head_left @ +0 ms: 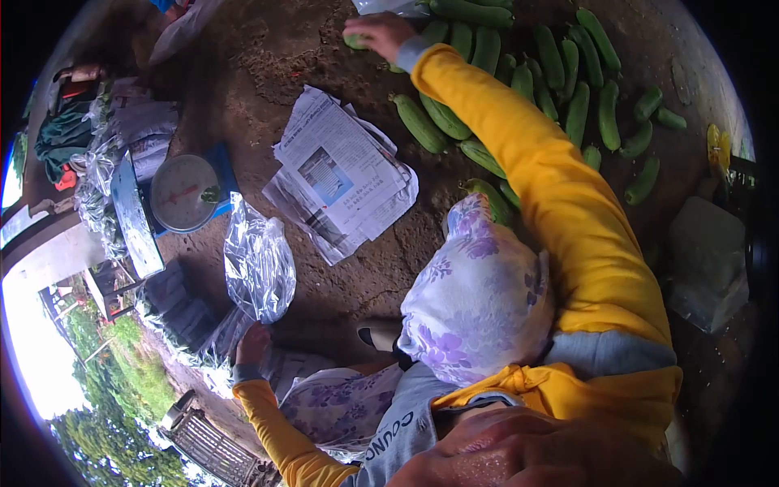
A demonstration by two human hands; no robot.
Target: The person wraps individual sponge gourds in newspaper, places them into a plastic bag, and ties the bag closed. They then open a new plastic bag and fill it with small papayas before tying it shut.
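Note:
My right hand (380,34) is stretched far forward at the top, its fingers closed over the end of a green cucumber (355,40); most of that cucumber is hidden. Many more cucumbers (550,65) lie on the dirt floor beside and beyond my yellow right sleeve. Low on the left, my left hand (253,345) is closed at the lower end of a clear plastic bag (260,264), which stands up crumpled above it. My fingers there are partly hidden.
Sheets of newspaper (341,178) lie on the floor in the middle. Left of them stands a weighing scale (184,193) with a scrap of green on its round pan. Filled clear bags (97,174) line the left side. A pale translucent container (706,264) is at the right.

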